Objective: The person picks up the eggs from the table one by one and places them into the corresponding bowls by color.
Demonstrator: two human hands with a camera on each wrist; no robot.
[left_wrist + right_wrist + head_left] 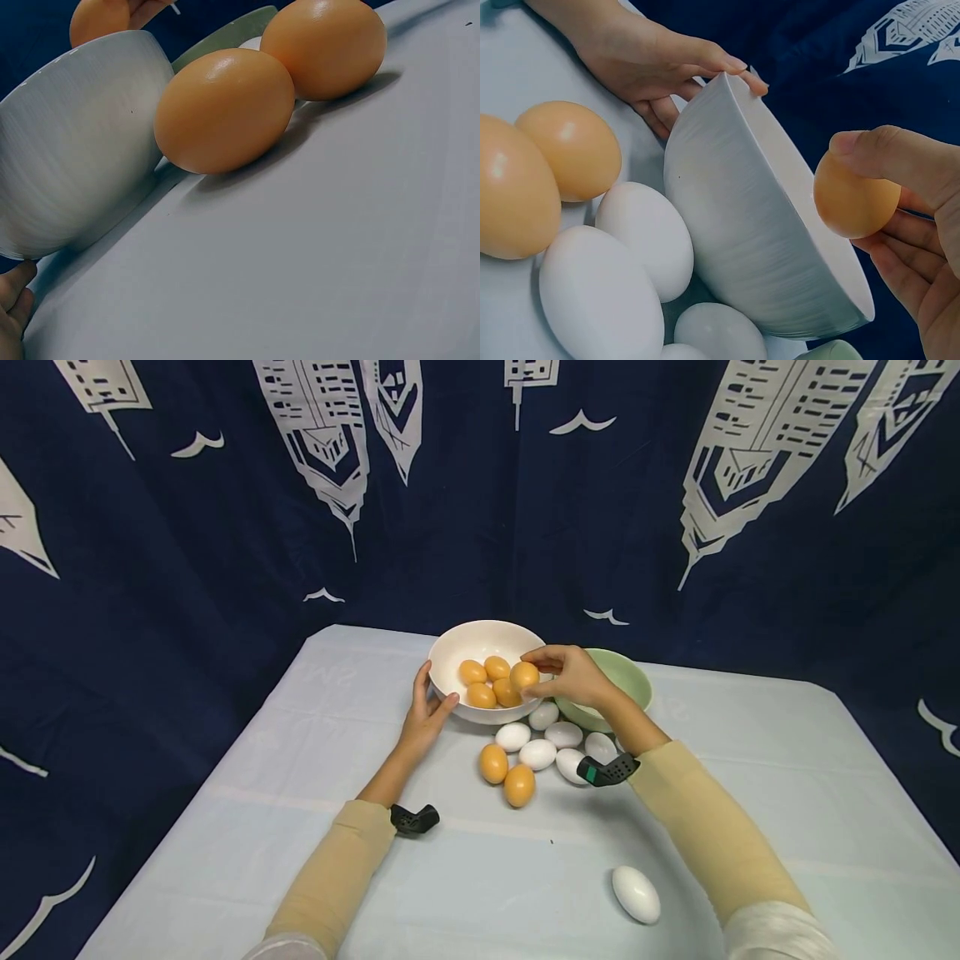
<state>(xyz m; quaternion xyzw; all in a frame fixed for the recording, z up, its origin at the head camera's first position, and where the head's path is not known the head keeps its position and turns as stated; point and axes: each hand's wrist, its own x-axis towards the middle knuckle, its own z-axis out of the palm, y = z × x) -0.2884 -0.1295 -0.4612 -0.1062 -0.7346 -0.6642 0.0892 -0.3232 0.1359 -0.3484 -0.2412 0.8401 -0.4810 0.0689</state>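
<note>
Orange egg (pixel 524 676) is pinched in the outstretched right hand (pixel 576 677) over the white bowl (pixel 486 717), which the left hand (pixel 423 717) grips

White for the larger bowl (pixel 487 715), with faint streaks on the outer wall; light green for the bowl beside it (pixel 639 683). Plain orange-tan on one set of eggs (pixel 493 764), plain white on the other eggs (pixel 537 754). Pale bluish-white on the desk (pixel 480 885). Navy on the backdrop cloth (pixel 480 527), printed with white upside-down towers, navy line detail, small white curved strokes. Tan sleeves (pixel 723 831), white at the lower ends. Black wrist devices (pixel 415 821), green patch on the right one.
</note>
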